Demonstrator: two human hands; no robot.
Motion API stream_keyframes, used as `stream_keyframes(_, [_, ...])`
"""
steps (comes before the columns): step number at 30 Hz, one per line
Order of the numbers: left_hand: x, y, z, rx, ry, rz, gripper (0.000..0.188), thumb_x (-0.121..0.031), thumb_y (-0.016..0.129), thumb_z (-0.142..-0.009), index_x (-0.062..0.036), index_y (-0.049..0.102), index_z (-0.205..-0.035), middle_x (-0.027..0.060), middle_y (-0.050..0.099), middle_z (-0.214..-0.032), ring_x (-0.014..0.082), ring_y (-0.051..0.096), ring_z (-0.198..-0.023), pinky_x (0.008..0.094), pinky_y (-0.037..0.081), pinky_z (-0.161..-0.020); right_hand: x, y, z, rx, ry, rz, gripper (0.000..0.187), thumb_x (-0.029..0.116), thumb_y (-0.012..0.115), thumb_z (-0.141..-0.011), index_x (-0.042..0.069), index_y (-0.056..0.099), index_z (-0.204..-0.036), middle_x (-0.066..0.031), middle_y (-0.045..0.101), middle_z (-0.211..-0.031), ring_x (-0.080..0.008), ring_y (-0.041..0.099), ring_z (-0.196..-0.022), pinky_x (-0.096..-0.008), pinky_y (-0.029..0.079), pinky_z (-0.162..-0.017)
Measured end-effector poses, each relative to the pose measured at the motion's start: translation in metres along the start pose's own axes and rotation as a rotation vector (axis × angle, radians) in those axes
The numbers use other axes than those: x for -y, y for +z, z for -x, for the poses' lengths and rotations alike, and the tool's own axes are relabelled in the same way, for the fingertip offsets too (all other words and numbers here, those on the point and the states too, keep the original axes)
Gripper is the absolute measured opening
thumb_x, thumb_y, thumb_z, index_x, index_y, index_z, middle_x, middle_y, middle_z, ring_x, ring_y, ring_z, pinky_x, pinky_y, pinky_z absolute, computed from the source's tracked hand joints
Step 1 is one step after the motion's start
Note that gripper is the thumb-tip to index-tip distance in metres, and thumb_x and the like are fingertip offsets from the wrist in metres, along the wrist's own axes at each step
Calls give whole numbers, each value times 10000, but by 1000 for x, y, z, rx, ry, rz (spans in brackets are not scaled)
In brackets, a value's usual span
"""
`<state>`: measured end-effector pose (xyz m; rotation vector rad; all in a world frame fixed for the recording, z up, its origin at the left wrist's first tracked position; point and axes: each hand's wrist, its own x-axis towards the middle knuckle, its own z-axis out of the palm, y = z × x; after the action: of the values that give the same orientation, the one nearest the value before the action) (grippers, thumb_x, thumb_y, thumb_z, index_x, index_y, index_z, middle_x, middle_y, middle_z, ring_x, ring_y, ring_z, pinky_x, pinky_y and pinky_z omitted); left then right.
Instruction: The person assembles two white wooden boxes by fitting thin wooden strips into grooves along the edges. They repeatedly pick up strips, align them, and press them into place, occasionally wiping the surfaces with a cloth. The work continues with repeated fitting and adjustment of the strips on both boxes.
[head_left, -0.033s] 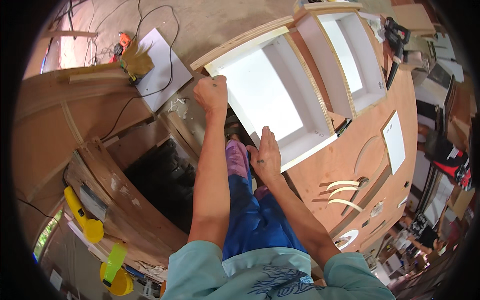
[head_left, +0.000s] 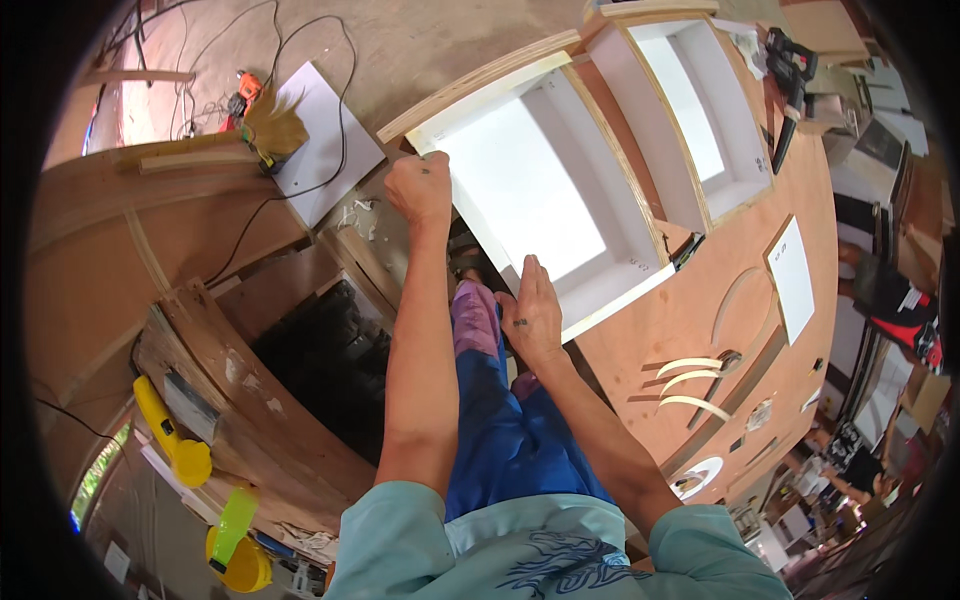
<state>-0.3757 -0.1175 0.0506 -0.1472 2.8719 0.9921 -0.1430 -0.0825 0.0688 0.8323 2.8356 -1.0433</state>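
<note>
The white-lined, open-topped rectangular wooden box (head_left: 540, 190) is lying ahead and to the right of the 2 hands, its long axis running far left to near right. The left hand (head_left: 418, 187), fist closed, is resting at its far-left corner, any grip being hidden; the right hand (head_left: 533, 312), fingers straight, is pressing flat along the near long side, seemingly gripping nothing. Counting: 1 matching white-sided wooden box (head_left: 640, 120) is sitting beyond, making 2; 3 pale curved strips (head_left: 690, 378) and 1 white rectangular panel (head_left: 791, 280) are lying on 1 brown wooden tabletop (head_left: 620, 356).
</note>
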Motion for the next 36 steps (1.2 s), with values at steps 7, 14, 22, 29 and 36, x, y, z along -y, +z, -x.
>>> stream_keyframes(7, [12,6,10,1,2,114,349,-287,722,-748,56,671,-716,251,623,-664,405,598,-588,441,488,-612,-8,-9,32,-8,35,-113,570,31,636,-804,-134,402,-1296,-335,499,-1254,-488,486,-1155,-483,427,-993])
stream_keyframes(14, [25,5,0,194,-396,776,256,-200,785,-789,15,647,-773,38,583,-662,154,523,-503,302,486,-454,1,-27,58,-105,-51,-162,536,-13,621,-795,-111,433,-1287,-309,487,-1297,-480,454,-1216,-487,402,-1025])
stream_keyframes(22, [17,-14,-18,367,-453,726,205,-160,687,-858,16,635,-768,69,588,-690,179,579,-575,362,548,-538,9,-39,71,-86,-39,-172,535,-15,617,-803,-100,429,-1296,-272,475,-1316,-453,426,-1251,-484,377,-1057])
stream_keyframes(29, [44,-18,29,91,364,136,432,-199,509,-970,151,472,-1221,267,514,-1248,383,493,-1166,491,369,-1004,-16,-61,130,-113,94,-186,522,-27,635,-791,-98,441,-1271,-266,459,-1340,-458,438,-1246,-478,391,-1048])
stream_keyframes(36, [81,-28,95,236,761,-84,488,-153,464,-967,94,363,-1375,295,263,-1483,417,217,-1406,486,195,-1151,-82,-68,210,-304,279,-146,439,20,702,-751,-47,511,-1140,-250,548,-1167,-451,513,-1128,-469,444,-957])
